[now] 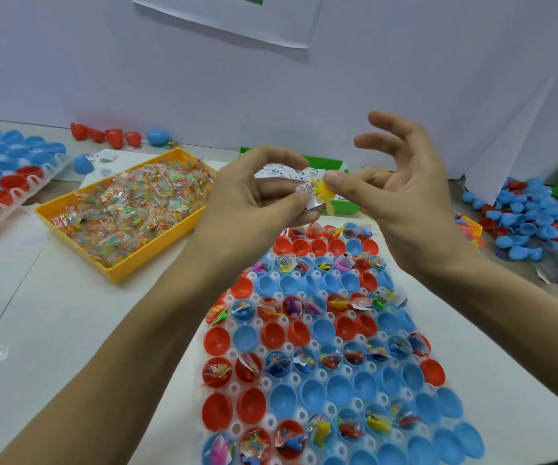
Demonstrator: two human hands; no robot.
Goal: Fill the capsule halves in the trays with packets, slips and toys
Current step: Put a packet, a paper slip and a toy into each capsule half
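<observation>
Here, a small bundle is held above the far end of the tray [234, 387], both hands raised over the table [69, 330]. The left hand [254, 189] is closed around a clear packet and printed slips [282, 171], its fingers curled and thumb pressed on the packet's near edge. The right hand [401, 196] meets it from the right: a yellow toy [321, 193] is pinched between thumb and forefinger, while the other fingers are spread wide and free. The toy touches the packet's right end, so the two hands are joined at that one spot. The bundle's long axis is seen to run roughly left to right, across the tray's width. The capsule halves [308, 394] lie directly below and nearer the person, in alternating rows: filled rows, then bare ones. The closest empty row is judged to be the red and blue one just under the hands, at the tray's far end, so the coming move would be short and downward. Neither hand is clearly nearer to it. A yellow bin [79, 196] of packets sits to the left, well apart from the tray, and loose halves [526, 219] are heaped at the far right.
</observation>
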